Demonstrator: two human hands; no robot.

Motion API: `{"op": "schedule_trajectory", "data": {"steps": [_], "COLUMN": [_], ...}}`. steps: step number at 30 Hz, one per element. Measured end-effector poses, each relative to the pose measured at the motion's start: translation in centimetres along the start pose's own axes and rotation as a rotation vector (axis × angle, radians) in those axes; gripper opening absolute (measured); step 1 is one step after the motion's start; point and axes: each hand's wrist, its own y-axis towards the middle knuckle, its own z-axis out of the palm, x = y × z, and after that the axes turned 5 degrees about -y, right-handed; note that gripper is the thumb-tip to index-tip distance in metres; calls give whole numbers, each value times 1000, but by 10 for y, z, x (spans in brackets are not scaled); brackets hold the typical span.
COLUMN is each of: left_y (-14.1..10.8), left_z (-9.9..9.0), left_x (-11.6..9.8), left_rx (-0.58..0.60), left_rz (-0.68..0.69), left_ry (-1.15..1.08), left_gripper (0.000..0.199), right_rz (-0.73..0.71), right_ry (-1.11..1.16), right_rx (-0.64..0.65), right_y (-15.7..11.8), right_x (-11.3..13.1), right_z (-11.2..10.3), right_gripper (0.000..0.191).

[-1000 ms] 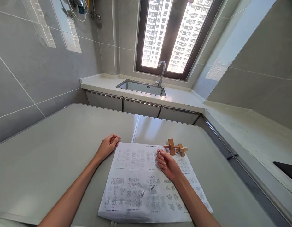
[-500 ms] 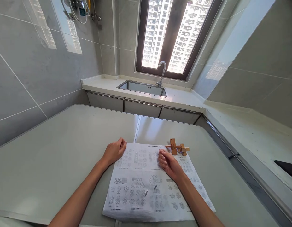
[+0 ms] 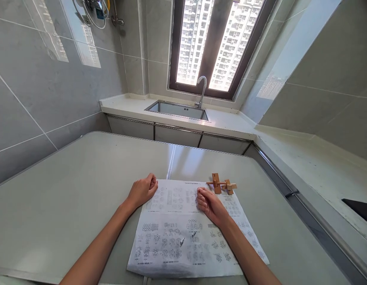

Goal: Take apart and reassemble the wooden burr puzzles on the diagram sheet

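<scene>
on the left, the left forearm (image 3: 109, 229) is slanting up across the pale table (image 3: 58, 198), lying low enough that the tabletop is probably bearing its weight. the left hand (image 3: 142, 191) is curling closed, thumb side toward the other hand, and it is covering the far left corner of the printed sheet (image 3: 179, 217); it is likely pinning that edge flat. nothing is showing in its grip, though whether the palm is hiding something small i cannot tell.

between the hands, the sheet is lying spread over the table's seam, its rows of small drawings facing up, probably placed there so everything is staying readable within reach.

farther right, the right hand (image 3: 211, 205) is resting on the sheet in a loose fist, fingers folding inward, no object showing. the right forearm (image 3: 245, 245) is angling in from the near right, crossing the page and seemingly weighing it down.

just beyond those knuckles, the wooden assembly (image 3: 216, 183) is sitting at the sheet's far right corner, its plank marked "2" facing up, with neither hand holding it.
</scene>
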Motion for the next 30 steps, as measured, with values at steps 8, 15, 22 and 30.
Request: {"op": "schedule_trajectory", "data": {"steps": [8,15,22,30], "left_y": [0,-2,-3,-2], "left_z": [0,0,1,1], "left_x": [0,-1,0,0], "left_rx": [8,5,6,14], "left_rz": [7,18,27,40], "left_ry": [15,19,10,21], "left_gripper": [18,18,21,22], "right_rz": [3,13,15,16], "right_ry": [-18,-29,-35,-34], "right_rx": [-8,-16,-16,-25], "right_y": [1,0,-4,-3], "right_x": [0,0,2,2], "right_z": [1,3,5,3], "right_gripper": [30,32,30,30]}}
